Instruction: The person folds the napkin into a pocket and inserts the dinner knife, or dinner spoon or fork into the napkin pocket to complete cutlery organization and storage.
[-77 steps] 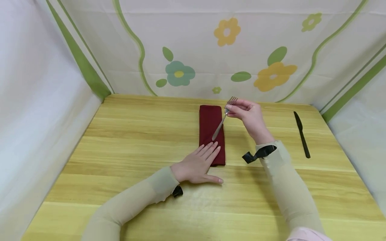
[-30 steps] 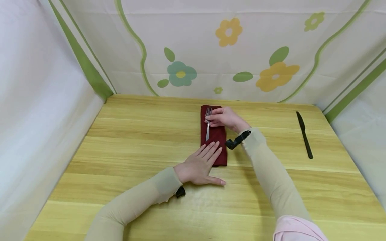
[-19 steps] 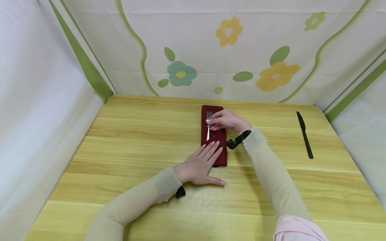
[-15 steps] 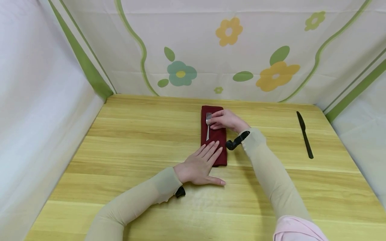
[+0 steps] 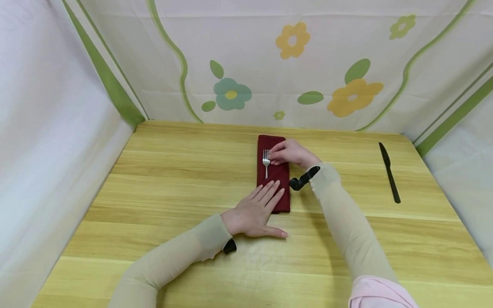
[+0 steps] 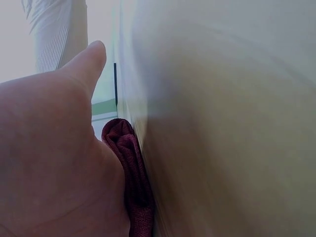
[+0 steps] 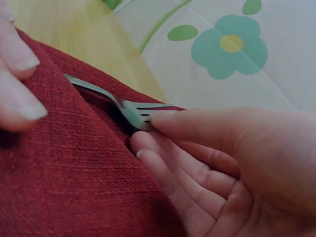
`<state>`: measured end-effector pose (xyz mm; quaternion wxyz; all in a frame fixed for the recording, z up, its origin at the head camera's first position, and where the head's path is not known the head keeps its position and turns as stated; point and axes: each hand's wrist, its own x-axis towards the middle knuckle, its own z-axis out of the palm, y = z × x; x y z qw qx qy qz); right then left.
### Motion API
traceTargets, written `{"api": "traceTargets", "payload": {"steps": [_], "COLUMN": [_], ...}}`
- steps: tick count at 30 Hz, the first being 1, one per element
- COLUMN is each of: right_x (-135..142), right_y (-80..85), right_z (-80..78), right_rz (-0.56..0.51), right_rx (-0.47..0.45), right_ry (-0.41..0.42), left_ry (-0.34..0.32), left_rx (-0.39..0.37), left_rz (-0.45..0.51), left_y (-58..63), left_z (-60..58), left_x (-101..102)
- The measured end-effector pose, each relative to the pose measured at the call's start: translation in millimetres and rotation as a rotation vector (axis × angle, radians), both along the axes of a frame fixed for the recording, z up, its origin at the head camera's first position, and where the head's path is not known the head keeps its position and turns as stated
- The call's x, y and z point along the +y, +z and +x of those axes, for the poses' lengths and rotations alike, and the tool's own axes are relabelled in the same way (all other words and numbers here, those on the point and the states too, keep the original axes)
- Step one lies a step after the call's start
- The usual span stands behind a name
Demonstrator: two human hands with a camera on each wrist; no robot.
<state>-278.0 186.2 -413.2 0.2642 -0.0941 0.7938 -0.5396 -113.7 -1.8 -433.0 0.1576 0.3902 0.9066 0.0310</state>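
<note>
A folded dark red napkin point(image 5: 280, 173) lies lengthwise on the wooden table. My left hand point(image 5: 252, 214) rests on its near part, fingers straight and thumb out to the side. Layered folds of the napkin point(image 6: 129, 158) show under the palm in the left wrist view. With thumb and fingers, my right hand point(image 5: 290, 153) pinches a silver fork point(image 5: 266, 164) by its tines at the napkin's far part. The fork's handle points towards my left fingertips. In the right wrist view, the handle of the fork point(image 7: 129, 114) runs under a diagonal fold, its end hidden there.
A black knife point(image 5: 389, 173) lies on the table point(image 5: 185, 171) well to the right. Behind the table hangs a white curtain point(image 5: 262, 42) with printed flowers, and plain white cloth walls stand at both sides.
My right hand has brought the fork left and down onto the napkin, then slid it towards my left hand. Its grip has shifted from the neck to the tines. The left hand stays put.
</note>
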Motion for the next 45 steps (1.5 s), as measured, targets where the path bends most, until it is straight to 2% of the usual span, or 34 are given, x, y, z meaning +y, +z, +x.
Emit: {"api": "traceTargets", "payload": {"steps": [6, 14, 22, 33, 37, 42, 45], "right_x": [2, 0, 0, 2, 2, 6, 13], "right_y": [7.7, 16.7, 20.5, 19.9, 19.1, 15.5, 14.3], "right_z": [0.8, -1.4, -1.7, -1.9, 1.3, 3.8, 4.5], "right_rz": [0.083, 0.241, 0.29, 0.282, 0.254, 0.148, 0.1], "right_rx": [-0.018, 0.016, 0.006, -0.009, -0.006, 0.0, 0.037], "right_ry": [0.078, 0.185, 0.227, 0.223, 0.179, 0.077, 0.034], "left_ry": [-0.013, -0.008, -0.028, -0.041, -0.074, -0.145, -0.173], "left_rx": [0.006, -0.007, 0.01, 0.017, -0.03, -0.121, -0.16], "left_rz": [-0.019, -0.034, -0.031, -0.031, 0.008, 0.082, 0.121], "left_y": [0.7, 6.7, 11.0, 14.3, 16.5, 21.3, 21.5], "left_z": [0.7, 0.7, 1.2, 1.4, -2.5, -12.9, -16.5], "left_x": [0, 0, -1, -1, -4, -14, -18]}}
